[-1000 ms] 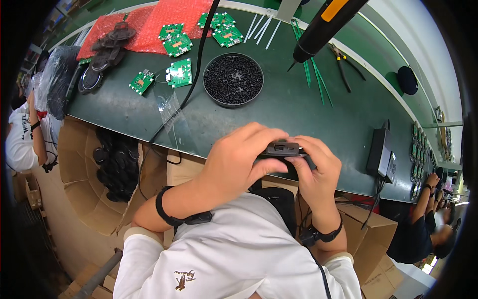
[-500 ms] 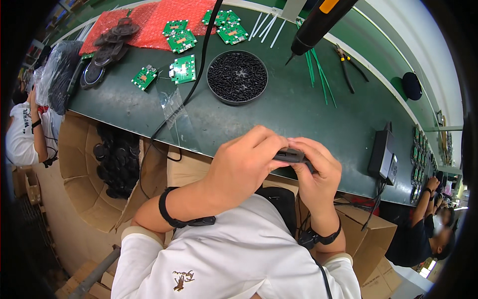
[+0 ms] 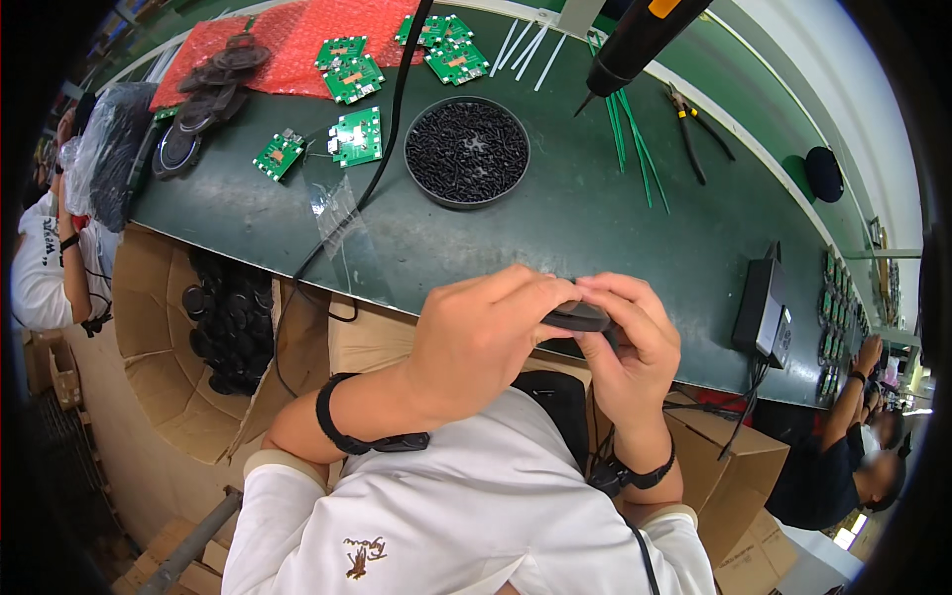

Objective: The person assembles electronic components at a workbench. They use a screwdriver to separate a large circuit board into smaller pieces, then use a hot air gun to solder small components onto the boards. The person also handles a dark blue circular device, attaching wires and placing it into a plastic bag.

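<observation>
Between my two hands, at the near edge of the green bench (image 3: 575, 218), is a flat black casing (image 3: 578, 317) with a rounded edge. My left hand (image 3: 486, 337) grips its left side, fingers over the top. My right hand (image 3: 638, 342) pinches the opposite side between thumb and fingers. Much of the casing is hidden by my fingers. Beyond my hands stands a round black dish (image 3: 466, 204) filled with small black screws (image 3: 461, 149). Green circuit boards (image 3: 355, 137) lie left of the dish.
An electric screwdriver (image 3: 635, 50) hangs at upper right, near pliers (image 3: 692, 134) and green strips (image 3: 635, 149). A black cable (image 3: 389, 149) crosses the bench. Red bubble wrap (image 3: 297, 50) lies behind. A cardboard box (image 3: 149, 337) holds black round parts (image 3: 233, 322). Co-workers sit at both sides.
The casing has tilted in my hands, so the opening seen on its edge no longer shows. My fingers have shifted slightly, both hands keeping hold.
</observation>
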{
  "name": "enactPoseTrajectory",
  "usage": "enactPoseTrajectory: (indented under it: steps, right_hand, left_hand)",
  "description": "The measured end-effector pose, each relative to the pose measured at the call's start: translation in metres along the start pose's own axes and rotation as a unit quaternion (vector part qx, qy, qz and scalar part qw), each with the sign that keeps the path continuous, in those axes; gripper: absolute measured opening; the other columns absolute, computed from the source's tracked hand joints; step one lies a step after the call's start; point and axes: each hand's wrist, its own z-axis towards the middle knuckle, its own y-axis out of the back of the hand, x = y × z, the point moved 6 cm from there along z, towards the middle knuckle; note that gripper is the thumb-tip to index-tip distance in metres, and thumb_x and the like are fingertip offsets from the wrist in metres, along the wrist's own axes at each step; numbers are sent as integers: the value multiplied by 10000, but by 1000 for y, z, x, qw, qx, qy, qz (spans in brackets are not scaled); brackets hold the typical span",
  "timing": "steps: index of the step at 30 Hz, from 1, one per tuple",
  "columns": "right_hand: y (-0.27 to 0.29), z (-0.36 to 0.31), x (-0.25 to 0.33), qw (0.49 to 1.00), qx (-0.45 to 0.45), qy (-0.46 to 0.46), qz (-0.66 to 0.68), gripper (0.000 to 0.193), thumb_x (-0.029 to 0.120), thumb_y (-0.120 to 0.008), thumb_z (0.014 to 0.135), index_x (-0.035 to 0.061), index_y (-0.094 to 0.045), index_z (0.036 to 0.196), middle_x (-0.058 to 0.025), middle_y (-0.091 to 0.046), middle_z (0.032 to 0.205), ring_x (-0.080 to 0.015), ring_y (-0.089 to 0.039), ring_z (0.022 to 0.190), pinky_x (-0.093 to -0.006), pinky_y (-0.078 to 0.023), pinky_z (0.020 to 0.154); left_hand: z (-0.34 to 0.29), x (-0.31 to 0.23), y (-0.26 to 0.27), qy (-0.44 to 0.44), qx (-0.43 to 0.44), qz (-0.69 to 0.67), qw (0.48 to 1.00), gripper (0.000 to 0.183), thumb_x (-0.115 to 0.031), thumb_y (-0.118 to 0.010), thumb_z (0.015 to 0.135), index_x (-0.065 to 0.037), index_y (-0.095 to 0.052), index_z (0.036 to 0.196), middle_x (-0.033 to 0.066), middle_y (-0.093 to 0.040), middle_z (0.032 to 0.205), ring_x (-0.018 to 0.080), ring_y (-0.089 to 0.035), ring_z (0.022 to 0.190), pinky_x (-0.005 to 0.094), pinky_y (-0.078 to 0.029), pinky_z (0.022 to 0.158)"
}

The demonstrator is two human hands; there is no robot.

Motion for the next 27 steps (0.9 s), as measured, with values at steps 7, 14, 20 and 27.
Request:
enactPoseTrajectory:
  steps: [7,14,20,27]
  right_hand:
    - [0,-3,-3,1000,-19,-12,15,249,-55,-805,791,9,-754,1026,-109,-728,1030,-215,-715,881,-302,-579,752]
    - [2,-1,0,1000,-3,-28,5,273,-51,-812,784,16,-742,1039,-117,-726,1045,-222,-716,898,-307,-577,778]
    - [3,-1,3,999,5,-39,4,281,-53,-810,785,15,-723,1043,-124,-723,1063,-235,-720,917,-314,-577,787]
    - [4,-1,4,999,6,-36,-15,271,-10,-826,788,18,-718,1035,-119,-726,1059,-238,-725,916,-312,-583,784]
  left_hand:
    - [1,7,1,41,6,-69,997,308,-55,-795,817,-38,-711,1112,123,-747,994,282,-730,830,334,-570,714]
    - [-2,6,-1,43,11,-53,998,283,-42,-776,833,-39,-709,1108,138,-752,1025,290,-746,880,330,-586,746]
    - [-3,4,-1,34,-3,-48,998,275,-24,-768,834,-34,-713,1103,153,-757,1059,293,-757,943,329,-605,784]
    - [-1,3,-1,29,-14,-60,998,283,10,-763,822,-36,-722,1098,147,-759,1052,284,-758,921,322,-602,767]
